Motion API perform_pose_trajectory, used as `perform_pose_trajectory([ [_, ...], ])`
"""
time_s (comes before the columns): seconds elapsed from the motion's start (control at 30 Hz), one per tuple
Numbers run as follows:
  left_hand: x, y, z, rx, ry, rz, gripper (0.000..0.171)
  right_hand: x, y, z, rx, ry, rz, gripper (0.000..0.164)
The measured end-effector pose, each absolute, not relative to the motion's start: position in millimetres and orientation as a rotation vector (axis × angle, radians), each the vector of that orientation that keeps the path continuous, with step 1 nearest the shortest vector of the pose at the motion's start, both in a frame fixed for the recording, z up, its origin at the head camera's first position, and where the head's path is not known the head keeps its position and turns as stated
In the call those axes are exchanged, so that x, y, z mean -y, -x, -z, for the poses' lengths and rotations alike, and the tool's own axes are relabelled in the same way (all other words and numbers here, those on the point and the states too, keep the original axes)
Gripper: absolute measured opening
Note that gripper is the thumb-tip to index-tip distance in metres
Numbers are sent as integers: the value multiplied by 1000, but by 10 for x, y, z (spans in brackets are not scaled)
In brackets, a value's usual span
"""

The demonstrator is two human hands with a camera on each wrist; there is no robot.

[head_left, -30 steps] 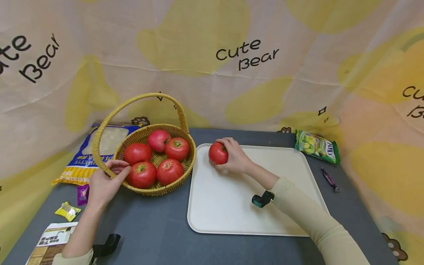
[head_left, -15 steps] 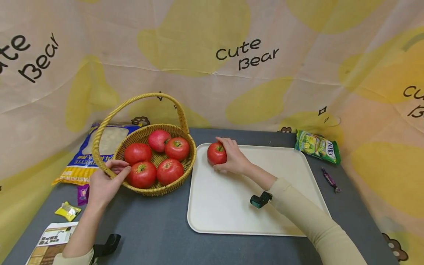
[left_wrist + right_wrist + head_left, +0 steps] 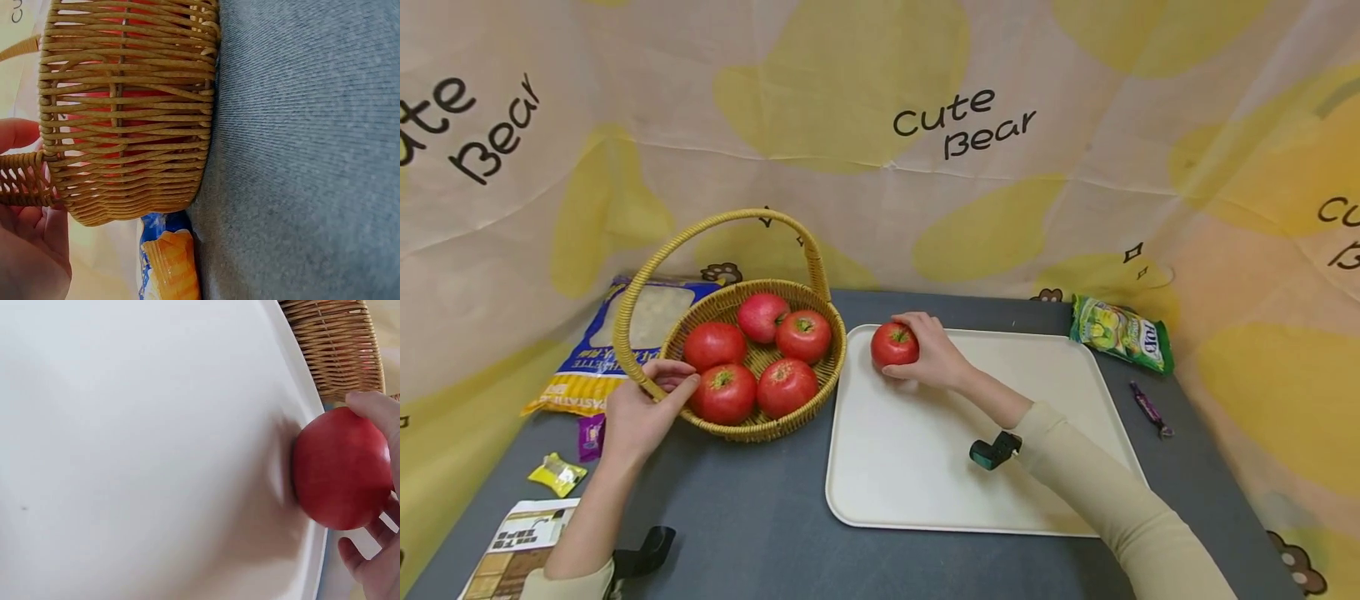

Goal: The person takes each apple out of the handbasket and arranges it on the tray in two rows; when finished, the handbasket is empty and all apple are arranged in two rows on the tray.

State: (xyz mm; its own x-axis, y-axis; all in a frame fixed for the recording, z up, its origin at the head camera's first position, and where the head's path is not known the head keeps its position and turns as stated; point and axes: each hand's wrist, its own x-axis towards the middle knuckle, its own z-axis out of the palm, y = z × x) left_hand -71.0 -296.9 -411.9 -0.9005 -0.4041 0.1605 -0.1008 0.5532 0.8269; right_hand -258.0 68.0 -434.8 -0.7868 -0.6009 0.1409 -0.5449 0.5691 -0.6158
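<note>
In the head view my left hand [image 3: 638,417] grips the base of the handle [image 3: 627,321] of a yellow woven basket [image 3: 752,432]. The left wrist view shows thumb and fingers on either side of that handle [image 3: 22,181]. Several red tomatoes [image 3: 725,394] lie in the basket; a pinker round one [image 3: 762,317] at the back has its top hidden. Over the far left corner of the white tray [image 3: 895,483], my right hand [image 3: 934,358] holds a tomato [image 3: 892,343], stem end up. From the right wrist, this tomato [image 3: 340,469] sits close to the tray's surface, thumb and fingers around it.
Behind the basket lies a blue and yellow pasta bag [image 3: 580,375]. Purple [image 3: 591,437] and yellow [image 3: 557,475] sweets and a printed sheet [image 3: 512,550] lie at the left. A green snack packet [image 3: 1122,333] and a purple wrapped candy [image 3: 1150,408] lie right of the tray.
The tomato in my right hand has turned, its stem end coming from the right side to the top, and my thumb now lies across its front. My left hand and the basket stay put.
</note>
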Motion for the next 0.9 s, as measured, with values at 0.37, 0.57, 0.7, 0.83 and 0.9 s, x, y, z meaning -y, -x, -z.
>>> perform_pose_trajectory([
  [0.37, 2998, 715, 4101, 2483, -383, 1257, 30, -183, 2513, 3787, -2466, 1324, 1071, 43],
  [0.57, 2998, 724, 4117, 2476, -384, 1271, 30, 271, 2390, 3589, -2218, 1521, 790, 41],
  [0.7, 2989, 727, 4116, 2465, -371, 1264, 29, 499, 2328, 3548, -2196, 1563, 519, 45],
  [0.83, 2977, 724, 4113, 2456, -350, 1257, 27, 622, 2283, 3569, -2206, 1510, 340, 53],
  [0.9, 2975, 726, 4115, 2455, -344, 1258, 26, 659, 2267, 3590, -2212, 1473, 305, 58],
])
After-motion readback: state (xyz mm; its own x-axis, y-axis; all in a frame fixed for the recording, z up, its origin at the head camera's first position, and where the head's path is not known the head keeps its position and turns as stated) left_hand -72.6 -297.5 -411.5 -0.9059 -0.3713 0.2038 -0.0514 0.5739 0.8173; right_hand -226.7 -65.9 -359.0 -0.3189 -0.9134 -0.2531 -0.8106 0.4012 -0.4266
